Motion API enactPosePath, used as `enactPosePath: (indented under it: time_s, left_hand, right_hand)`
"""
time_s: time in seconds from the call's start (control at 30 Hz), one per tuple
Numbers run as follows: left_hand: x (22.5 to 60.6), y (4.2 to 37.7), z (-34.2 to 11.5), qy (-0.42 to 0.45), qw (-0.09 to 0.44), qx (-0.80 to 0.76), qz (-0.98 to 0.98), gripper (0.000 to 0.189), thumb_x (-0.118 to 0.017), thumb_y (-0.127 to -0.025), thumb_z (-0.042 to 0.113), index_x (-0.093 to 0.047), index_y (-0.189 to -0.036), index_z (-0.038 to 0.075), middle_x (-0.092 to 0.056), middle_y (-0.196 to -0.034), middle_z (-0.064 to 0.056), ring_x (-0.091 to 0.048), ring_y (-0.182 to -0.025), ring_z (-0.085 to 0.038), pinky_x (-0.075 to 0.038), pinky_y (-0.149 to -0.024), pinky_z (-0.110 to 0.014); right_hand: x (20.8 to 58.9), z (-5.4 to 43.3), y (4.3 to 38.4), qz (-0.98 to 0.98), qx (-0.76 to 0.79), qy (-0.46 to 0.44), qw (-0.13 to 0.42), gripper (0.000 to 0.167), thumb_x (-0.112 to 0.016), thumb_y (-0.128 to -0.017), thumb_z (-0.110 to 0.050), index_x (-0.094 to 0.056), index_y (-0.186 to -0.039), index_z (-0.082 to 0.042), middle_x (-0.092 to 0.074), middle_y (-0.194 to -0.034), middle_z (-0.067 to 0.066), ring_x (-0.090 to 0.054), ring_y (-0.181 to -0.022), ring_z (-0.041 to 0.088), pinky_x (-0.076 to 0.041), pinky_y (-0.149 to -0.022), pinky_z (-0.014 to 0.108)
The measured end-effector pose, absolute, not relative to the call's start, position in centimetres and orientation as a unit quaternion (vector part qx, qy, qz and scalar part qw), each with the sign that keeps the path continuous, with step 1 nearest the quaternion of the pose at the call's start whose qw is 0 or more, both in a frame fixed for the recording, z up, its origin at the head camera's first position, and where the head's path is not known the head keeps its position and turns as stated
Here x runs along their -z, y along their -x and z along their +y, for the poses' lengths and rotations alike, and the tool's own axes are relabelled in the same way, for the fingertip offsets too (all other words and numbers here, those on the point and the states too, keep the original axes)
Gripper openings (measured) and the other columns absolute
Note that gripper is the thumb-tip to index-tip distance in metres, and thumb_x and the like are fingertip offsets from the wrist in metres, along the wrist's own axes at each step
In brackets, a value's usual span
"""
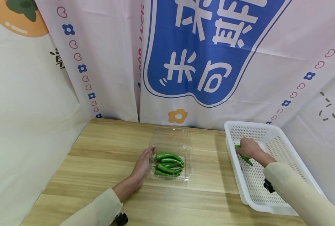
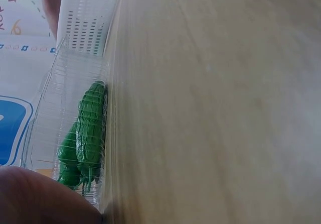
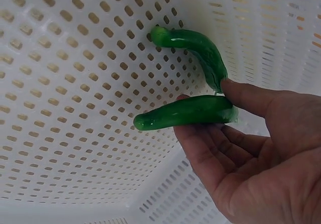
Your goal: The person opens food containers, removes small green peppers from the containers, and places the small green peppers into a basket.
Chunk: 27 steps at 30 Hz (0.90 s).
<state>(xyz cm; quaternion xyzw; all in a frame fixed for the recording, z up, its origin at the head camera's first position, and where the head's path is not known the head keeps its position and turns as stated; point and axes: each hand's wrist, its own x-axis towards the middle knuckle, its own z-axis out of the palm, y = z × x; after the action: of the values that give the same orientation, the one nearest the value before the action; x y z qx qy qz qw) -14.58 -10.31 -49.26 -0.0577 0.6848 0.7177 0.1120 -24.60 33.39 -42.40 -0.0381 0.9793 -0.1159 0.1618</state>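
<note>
My right hand (image 1: 249,148) reaches down into a white perforated basket (image 1: 236,175). In the right wrist view its thumb and fingers hold a green chili pepper (image 3: 185,112). A second, curved green pepper (image 3: 200,48) lies against the basket mesh, close to the thumb tip. At the middle of the table, a clear plastic clamshell box (image 1: 188,172) stands with its lid (image 1: 171,136) raised at the back. Several green peppers (image 1: 167,169) lie side by side in it. Along the box's left side rests my left hand (image 1: 141,168), fingers extended; its thumb shows large in the left wrist view.
The wood-grain table (image 1: 99,150) runs back to a printed white curtain (image 1: 114,78) behind it. White cloth also hangs at the left and right sides. The basket occupies the table's right side, its walls rising around the right hand.
</note>
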Motion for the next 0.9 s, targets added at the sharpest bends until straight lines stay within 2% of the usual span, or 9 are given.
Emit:
enactPosePath:
  time_s: [0.5,0.73,0.9]
  left_hand:
    - [49.4,14.53,-10.32,0.062,0.114,-0.715,0.687,0.054,-0.023,-0.117,0.03,-0.031,-0.165,0.006,-0.023,-0.174,-0.018,-0.009,-0.162,-0.042,-0.004,-0.129,-0.064]
    - [49.32,14.49,-10.35,0.06,0.115,-0.715,0.687,0.054,-0.023,-0.117,0.031,-0.03,-0.165,0.006,-0.022,-0.174,-0.018,-0.008,-0.162,-0.042,-0.004,-0.13,-0.064]
    - [49.37,14.51,-10.42,0.058,0.112,-0.715,0.687,0.054,-0.023,-0.117,0.03,-0.03,-0.165,0.006,-0.022,-0.174,-0.018,-0.008,-0.162,-0.042,-0.003,-0.129,-0.064]
  right_hand:
    - [42.44,33.4,24.2,0.974,0.137,0.03,0.177,0.035,-0.065,-0.095,-0.014,-0.05,-0.064,-0.012,-0.054,-0.057,0.001,-0.059,-0.052,0.013,-0.053,-0.048,0.023]
    - [42.57,33.35,24.36,0.968,0.152,0.006,0.199,0.029,-0.063,-0.097,-0.011,-0.07,-0.072,0.0,-0.066,-0.063,0.007,-0.065,-0.055,0.014,-0.057,-0.052,0.023]
    - [42.76,33.31,24.48,0.967,0.155,0.008,0.204,0.026,-0.058,-0.098,-0.007,-0.072,-0.08,0.004,-0.068,-0.067,0.009,-0.067,-0.057,0.015,-0.059,-0.053,0.025]
